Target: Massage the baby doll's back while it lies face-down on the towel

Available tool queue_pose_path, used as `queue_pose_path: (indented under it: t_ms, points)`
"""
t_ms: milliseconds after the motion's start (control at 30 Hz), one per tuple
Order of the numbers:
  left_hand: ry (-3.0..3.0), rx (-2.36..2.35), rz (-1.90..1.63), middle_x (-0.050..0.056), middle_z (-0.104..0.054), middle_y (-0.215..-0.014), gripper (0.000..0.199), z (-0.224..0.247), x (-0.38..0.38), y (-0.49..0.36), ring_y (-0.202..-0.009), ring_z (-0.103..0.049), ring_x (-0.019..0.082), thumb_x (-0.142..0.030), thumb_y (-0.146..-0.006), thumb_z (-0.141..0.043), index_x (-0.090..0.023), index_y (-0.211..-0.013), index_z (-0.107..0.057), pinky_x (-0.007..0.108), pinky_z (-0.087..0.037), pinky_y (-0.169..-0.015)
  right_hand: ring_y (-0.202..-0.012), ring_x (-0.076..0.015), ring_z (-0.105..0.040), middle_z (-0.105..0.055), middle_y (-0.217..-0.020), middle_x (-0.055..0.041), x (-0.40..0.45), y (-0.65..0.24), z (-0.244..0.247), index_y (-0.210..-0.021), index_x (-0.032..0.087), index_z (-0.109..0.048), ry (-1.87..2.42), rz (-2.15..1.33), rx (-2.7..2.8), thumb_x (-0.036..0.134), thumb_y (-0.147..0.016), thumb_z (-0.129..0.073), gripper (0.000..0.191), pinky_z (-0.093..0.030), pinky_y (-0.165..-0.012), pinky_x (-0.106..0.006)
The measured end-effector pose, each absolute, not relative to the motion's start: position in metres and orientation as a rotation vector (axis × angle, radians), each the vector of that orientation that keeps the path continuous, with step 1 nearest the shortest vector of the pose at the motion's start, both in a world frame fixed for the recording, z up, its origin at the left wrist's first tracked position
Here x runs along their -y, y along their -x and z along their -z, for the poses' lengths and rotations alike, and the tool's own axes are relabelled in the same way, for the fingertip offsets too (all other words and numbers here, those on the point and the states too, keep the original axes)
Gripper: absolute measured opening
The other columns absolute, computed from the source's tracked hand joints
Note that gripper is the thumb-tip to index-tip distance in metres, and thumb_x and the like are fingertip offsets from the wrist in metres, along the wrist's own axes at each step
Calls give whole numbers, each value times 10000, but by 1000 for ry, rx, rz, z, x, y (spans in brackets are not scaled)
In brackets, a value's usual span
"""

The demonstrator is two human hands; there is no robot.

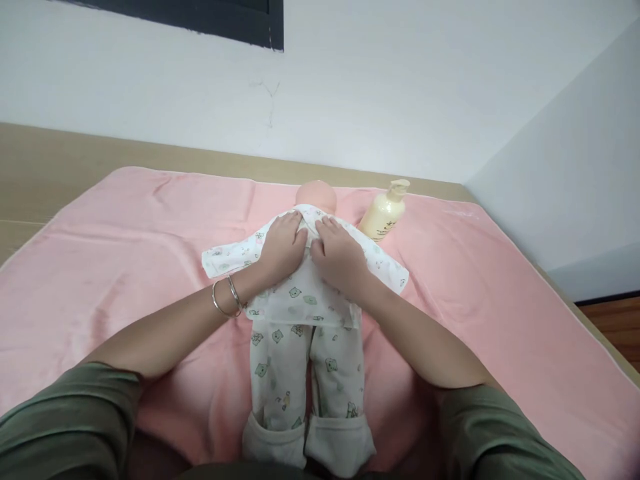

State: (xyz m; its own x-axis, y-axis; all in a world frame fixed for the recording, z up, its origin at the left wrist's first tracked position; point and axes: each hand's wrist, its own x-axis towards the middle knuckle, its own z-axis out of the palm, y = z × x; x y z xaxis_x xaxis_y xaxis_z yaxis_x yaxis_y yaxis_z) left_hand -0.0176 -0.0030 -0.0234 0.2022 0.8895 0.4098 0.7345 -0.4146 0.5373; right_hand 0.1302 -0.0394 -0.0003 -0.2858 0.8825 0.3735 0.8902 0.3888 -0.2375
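A baby doll lies on a pink blanket, its bald head (317,195) toward the wall. It wears a white printed top (305,293) and matching trousers (280,367) with turned-up cuffs. My left hand (284,247) rests on the left side of the doll's chest, near the collar, fingers lying on the cloth. On the right side of the chest lies my right hand (340,257), its fingers also spread over the fabric. The doll's face cannot be seen. Both sleeves of the top stretch outward.
A pale yellow pump bottle (384,215) leans on the blanket, right of the doll's head. The pink blanket (475,287) covers most of a wooden surface (60,150). Behind stands a white wall (375,93) with a dark frame (240,23) at its upper left.
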Motion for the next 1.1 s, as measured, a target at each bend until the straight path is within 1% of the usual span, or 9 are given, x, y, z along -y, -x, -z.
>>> queue_pose_path:
  t_ms: [200, 333, 467, 567, 700, 833, 933, 1033, 1100]
  points:
    - [-2413, -1422, -1090, 158, -540, -1515, 501, 32, 44, 1, -1475, -434, 296, -257, -978, -342, -74, -1388, -566, 524, -313, -1282, -1164, -322, -617, -675, -1244, -215, -1, -149, -5, -1218, 51, -610, 1728, -161, 2109, 287, -976, -373, 413, -476, -1069, -469]
    - [-2276, -1459, -1039, 148, -538, -1517, 483, 26, 31, 6, -1474, -432, 281, -257, -973, -330, -106, -1357, -581, 516, -326, -1270, -1208, -345, -591, -659, -1247, -245, 19, -138, -4, -1217, 10, -608, 1701, 23, 2216, 226, -983, -315, 432, -443, -1104, -501]
    - [-2116, -1488, -905, 111, -710, -1236, 367, 7, 0, 22, -1182, -637, 266, -287, -947, -357, -162, -1059, -683, 451, -492, -1112, -1397, -344, -478, -552, -1439, -267, 48, -126, 4, -1410, -42, -494, 1540, 209, 2286, 227, -993, -315, 528, -362, -1211, -499]
    - [-2120, -1570, -782, 117, -734, -1049, 363, 0, -2, 25, -1004, -674, 271, -292, -954, -343, -154, -961, -678, 457, -545, -1003, -1460, -325, -420, -501, -1508, -248, 43, -127, 5, -1461, -45, -450, 1526, 137, 2297, 223, -988, -314, 561, -329, -1247, -482]
    - [-2454, -1564, -872, 225, -639, -1326, 445, 10, 26, 12, -1295, -572, 327, -237, -964, -308, -52, -1220, -623, 518, -433, -1171, -1413, -348, -464, -516, -1486, -268, 11, -140, 0, -1409, -66, -490, 1669, -51, 2225, 234, -973, -327, 554, -372, -1207, -490]
    - [-2513, -1454, -930, 198, -581, -1445, 466, 14, 36, 8, -1414, -491, 300, -220, -947, -327, -62, -1290, -601, 512, -376, -1241, -1355, -369, -507, -565, -1419, -288, 8, -142, -1, -1356, -70, -528, 1693, -12, 2198, 233, -976, -324, 528, -388, -1175, -516]
    - [-2322, -1477, -894, 143, -687, -1269, 375, 6, 22, 14, -1234, -611, 279, -201, -885, -370, -143, -1120, -656, 496, -480, -1143, -1383, -391, -481, -522, -1456, -306, 36, -129, 2, -1419, -75, -470, 1621, 129, 2241, 258, -1004, -311, 555, -366, -1183, -554]
    - [-2178, -1489, -920, 121, -721, -1068, 275, 2, 9, 18, -1007, -649, 260, -214, -872, -375, -180, -937, -640, 474, -538, -1022, -1480, -417, -365, -418, -1564, -275, 64, -115, 3, -1498, -31, -410, 1558, 175, 2304, 260, -1007, -355, 573, -286, -1231, -593]
    - [-2144, -1485, -994, 120, -721, -1066, 293, 7, 6, 18, -1010, -638, 256, -228, -896, -351, -184, -935, -639, 469, -527, -1029, -1517, -406, -310, -394, -1600, -225, 68, -111, 4, -1520, 11, -407, 1538, 115, 2317, 241, -1005, -363, 566, -250, -1252, -598]
